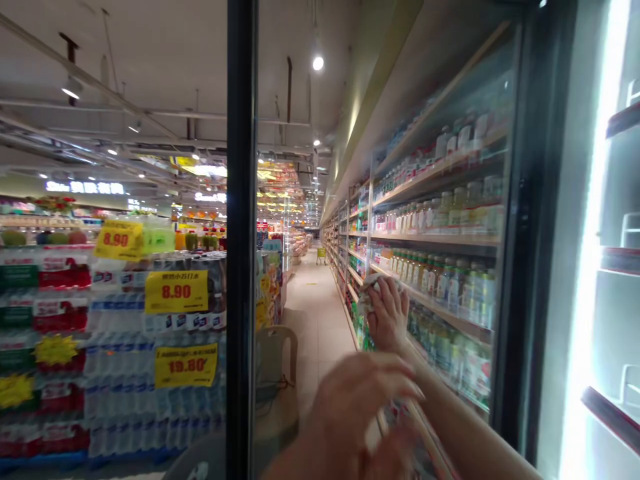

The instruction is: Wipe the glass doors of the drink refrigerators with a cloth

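A glass door [320, 313] with a dark frame [241, 240] stands in front of me. My right hand [389, 310] reaches up from the lower right and presses a crumpled, pale cloth [367, 299] against the glass, its fingers spread over it. Closer to the camera, my left hand [363, 407] is blurred. Its fingers curve loosely to the right, apart from the thumb, and I see nothing held in them. Rows of bottled drinks [450, 280] show in the glass behind my right hand.
Lit cooler shelves [620, 260] are at the right edge. To the left stand stacked packs of bottled water [120, 380] with yellow price signs [176, 292]. A chair [277, 373] shows low through the glass, beside an aisle [313, 300] with a yellow-green cart [321, 255] far off.
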`<action>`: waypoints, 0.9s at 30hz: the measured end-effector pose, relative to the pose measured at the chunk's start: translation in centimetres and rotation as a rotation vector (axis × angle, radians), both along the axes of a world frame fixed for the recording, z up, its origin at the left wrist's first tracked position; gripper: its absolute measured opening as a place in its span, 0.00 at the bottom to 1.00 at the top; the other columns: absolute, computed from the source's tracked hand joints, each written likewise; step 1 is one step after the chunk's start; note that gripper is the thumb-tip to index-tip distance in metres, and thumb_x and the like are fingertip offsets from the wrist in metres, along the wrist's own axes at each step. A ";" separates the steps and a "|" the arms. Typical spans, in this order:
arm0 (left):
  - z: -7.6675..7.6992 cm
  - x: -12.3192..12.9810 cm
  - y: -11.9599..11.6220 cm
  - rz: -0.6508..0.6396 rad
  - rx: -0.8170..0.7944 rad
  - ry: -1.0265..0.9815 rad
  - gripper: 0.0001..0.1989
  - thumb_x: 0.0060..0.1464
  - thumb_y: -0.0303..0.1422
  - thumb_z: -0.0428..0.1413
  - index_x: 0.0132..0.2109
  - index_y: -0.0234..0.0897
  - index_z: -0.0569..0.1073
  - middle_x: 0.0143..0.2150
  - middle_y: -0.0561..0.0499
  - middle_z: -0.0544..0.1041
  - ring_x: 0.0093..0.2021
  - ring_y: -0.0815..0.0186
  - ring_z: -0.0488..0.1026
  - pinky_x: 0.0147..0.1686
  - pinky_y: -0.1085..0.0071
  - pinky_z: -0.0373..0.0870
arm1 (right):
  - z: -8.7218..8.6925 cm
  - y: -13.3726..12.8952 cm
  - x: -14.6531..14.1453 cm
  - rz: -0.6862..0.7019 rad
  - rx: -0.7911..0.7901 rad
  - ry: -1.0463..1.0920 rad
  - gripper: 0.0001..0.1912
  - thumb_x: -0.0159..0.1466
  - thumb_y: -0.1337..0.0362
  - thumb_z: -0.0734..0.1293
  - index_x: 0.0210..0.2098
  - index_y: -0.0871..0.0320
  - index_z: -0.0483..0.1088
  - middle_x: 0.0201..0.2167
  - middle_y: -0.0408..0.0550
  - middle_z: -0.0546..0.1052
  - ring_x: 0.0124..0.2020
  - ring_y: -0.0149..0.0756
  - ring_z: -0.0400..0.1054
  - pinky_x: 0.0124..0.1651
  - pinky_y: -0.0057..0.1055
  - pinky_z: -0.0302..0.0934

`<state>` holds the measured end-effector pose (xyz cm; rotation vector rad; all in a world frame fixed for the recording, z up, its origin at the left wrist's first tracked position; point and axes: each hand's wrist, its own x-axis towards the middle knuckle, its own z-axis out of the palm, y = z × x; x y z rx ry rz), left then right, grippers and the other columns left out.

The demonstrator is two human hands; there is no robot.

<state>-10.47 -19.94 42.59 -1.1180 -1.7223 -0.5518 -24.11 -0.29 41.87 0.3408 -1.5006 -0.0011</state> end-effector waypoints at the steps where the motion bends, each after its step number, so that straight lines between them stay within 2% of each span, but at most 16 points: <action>1: 0.6 -2.1 0.6 0.029 0.004 0.012 0.14 0.57 0.36 0.48 0.49 0.43 0.69 0.52 0.45 0.72 0.54 0.61 0.67 0.50 0.59 0.68 | 0.0 0.0 0.1 0.000 0.009 0.000 0.23 0.59 0.69 0.57 0.54 0.56 0.61 0.58 0.55 0.64 0.65 0.44 0.45 0.64 0.50 0.39; 4: 0.5 -8.6 1.0 0.333 0.031 0.208 0.18 0.58 0.30 0.46 0.55 0.36 0.65 0.60 0.42 0.64 0.63 0.58 0.56 0.59 0.56 0.57 | -0.3 1.1 0.3 -0.007 0.081 -0.016 0.20 0.59 0.69 0.58 0.51 0.56 0.64 0.56 0.53 0.66 0.64 0.43 0.47 0.63 0.49 0.40; 7: -1.1 -13.0 0.4 0.468 -0.032 0.334 0.23 0.57 0.35 0.49 0.60 0.40 0.60 0.63 0.46 0.60 0.66 0.60 0.46 0.64 0.58 0.42 | -0.6 4.9 0.4 -0.046 0.052 -0.021 0.19 0.59 0.69 0.57 0.50 0.56 0.65 0.56 0.53 0.66 0.64 0.43 0.49 0.63 0.51 0.41; 10: -2.3 -14.1 0.0 0.522 -0.059 0.371 0.26 0.57 0.37 0.49 0.62 0.41 0.57 0.64 0.47 0.58 0.67 0.61 0.41 0.65 0.58 0.35 | -0.6 9.6 0.3 -0.069 -0.350 0.060 0.22 0.60 0.67 0.55 0.53 0.58 0.63 0.59 0.58 0.62 0.63 0.48 0.50 0.60 0.56 0.45; 12: -2.5 -13.8 0.1 0.537 -0.056 0.377 0.27 0.57 0.36 0.49 0.63 0.40 0.56 0.64 0.47 0.57 0.67 0.61 0.40 0.65 0.57 0.35 | -0.4 10.7 0.2 -0.055 -0.651 0.126 0.24 0.61 0.65 0.54 0.56 0.61 0.60 0.60 0.62 0.58 0.62 0.53 0.49 0.58 0.60 0.46; 13: -2.4 -13.7 0.2 0.540 -0.054 0.377 0.27 0.57 0.36 0.49 0.63 0.40 0.55 0.64 0.47 0.57 0.67 0.61 0.40 0.65 0.57 0.36 | -0.5 10.4 0.3 -0.045 -0.723 0.145 0.25 0.61 0.64 0.54 0.57 0.62 0.59 0.61 0.64 0.57 0.62 0.54 0.49 0.57 0.61 0.46; 14: -2.4 -13.6 0.3 0.540 -0.051 0.375 0.27 0.57 0.36 0.48 0.63 0.40 0.55 0.64 0.47 0.57 0.67 0.60 0.40 0.65 0.57 0.36 | -0.6 9.4 0.4 -0.038 -0.712 0.141 0.25 0.61 0.64 0.55 0.57 0.62 0.58 0.62 0.64 0.56 0.63 0.54 0.48 0.57 0.60 0.46; 15: -2.3 -13.6 0.3 0.538 -0.050 0.375 0.27 0.57 0.36 0.48 0.63 0.41 0.55 0.64 0.47 0.57 0.67 0.61 0.41 0.65 0.57 0.36 | -0.8 8.0 0.6 -0.031 -0.610 0.106 0.25 0.61 0.65 0.56 0.57 0.60 0.59 0.62 0.62 0.56 0.63 0.53 0.47 0.58 0.59 0.45; 18: -2.1 -13.8 0.3 0.534 -0.051 0.384 0.28 0.58 0.36 0.48 0.64 0.42 0.53 0.64 0.47 0.57 0.67 0.60 0.43 0.64 0.57 0.38 | -1.3 3.9 1.2 -0.006 -0.051 -0.080 0.22 0.59 0.67 0.58 0.54 0.53 0.63 0.60 0.53 0.60 0.64 0.46 0.48 0.62 0.53 0.41; 19: -2.1 -13.8 0.2 0.530 -0.048 0.382 0.28 0.58 0.35 0.48 0.64 0.42 0.53 0.64 0.47 0.57 0.67 0.60 0.44 0.64 0.57 0.39 | -1.4 3.4 1.3 -0.002 0.069 -0.121 0.20 0.59 0.67 0.59 0.52 0.52 0.64 0.59 0.51 0.62 0.63 0.45 0.49 0.63 0.52 0.39; 20: -2.2 -13.9 0.2 0.525 -0.045 0.376 0.28 0.58 0.35 0.48 0.64 0.42 0.52 0.64 0.47 0.57 0.67 0.60 0.45 0.64 0.57 0.39 | -1.3 3.7 1.4 -0.007 0.106 -0.136 0.19 0.59 0.67 0.59 0.50 0.51 0.66 0.59 0.49 0.63 0.63 0.44 0.50 0.63 0.52 0.38; 21: -2.2 -14.0 0.1 0.523 -0.043 0.368 0.28 0.58 0.36 0.48 0.64 0.42 0.52 0.64 0.47 0.57 0.66 0.60 0.45 0.64 0.57 0.39 | -1.0 4.6 1.4 -0.018 0.050 -0.127 0.18 0.59 0.66 0.59 0.49 0.52 0.66 0.59 0.50 0.63 0.63 0.44 0.50 0.63 0.52 0.37; 22: -2.2 -14.0 0.1 0.522 -0.045 0.360 0.28 0.58 0.36 0.48 0.64 0.42 0.52 0.64 0.47 0.57 0.66 0.60 0.45 0.64 0.57 0.39 | -0.6 6.0 1.3 -0.032 -0.086 -0.094 0.18 0.60 0.65 0.58 0.49 0.53 0.66 0.59 0.51 0.63 0.63 0.45 0.50 0.63 0.53 0.38; 25: -2.3 -14.1 0.2 0.525 -0.049 0.361 0.27 0.58 0.36 0.47 0.64 0.42 0.53 0.64 0.47 0.57 0.66 0.60 0.45 0.64 0.57 0.38 | 0.6 10.7 1.1 -0.050 -0.641 0.030 0.22 0.61 0.63 0.54 0.54 0.58 0.63 0.60 0.59 0.60 0.62 0.50 0.50 0.59 0.56 0.44; 26: -2.3 -14.1 0.2 0.526 -0.048 0.361 0.27 0.58 0.36 0.47 0.64 0.42 0.53 0.64 0.47 0.57 0.66 0.60 0.45 0.64 0.57 0.38 | 0.8 11.4 1.1 -0.046 -0.757 0.054 0.24 0.62 0.62 0.54 0.55 0.60 0.62 0.60 0.61 0.59 0.62 0.51 0.50 0.58 0.58 0.45; 27: -2.4 -14.2 0.2 0.525 -0.047 0.359 0.27 0.58 0.36 0.48 0.64 0.42 0.53 0.64 0.47 0.57 0.67 0.60 0.44 0.64 0.56 0.38 | 0.8 11.5 1.1 -0.042 -0.792 0.056 0.24 0.62 0.62 0.53 0.56 0.61 0.61 0.60 0.62 0.59 0.62 0.52 0.50 0.58 0.58 0.45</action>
